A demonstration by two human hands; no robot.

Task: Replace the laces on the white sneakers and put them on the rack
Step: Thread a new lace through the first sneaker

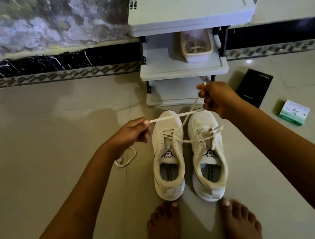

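- White low-top sneakers sit side by side on the pale tiled floor (61, 198), the left sneaker (167, 159) and the right sneaker (207, 156), toes towards the grey plastic shelf rack (183, 69), heels just in front of the person's bare feet (204, 230).
- A flat white lace (164, 118) runs from the left sneaker's eyelets up into both hands.
- The left hand (131, 133) pinches one lace end, pulled out to the left.
- The right hand (217, 96) is clenched round the other end, raised over the right sneaker's toe.
- A loose white lace (125, 159) lies coiled on the floor left of the sneakers.
- A black box (254, 87) and a green-and-white carton (294, 112) lie to the right.
- A beige tub (196, 46) stands on the rack's middle shelf.
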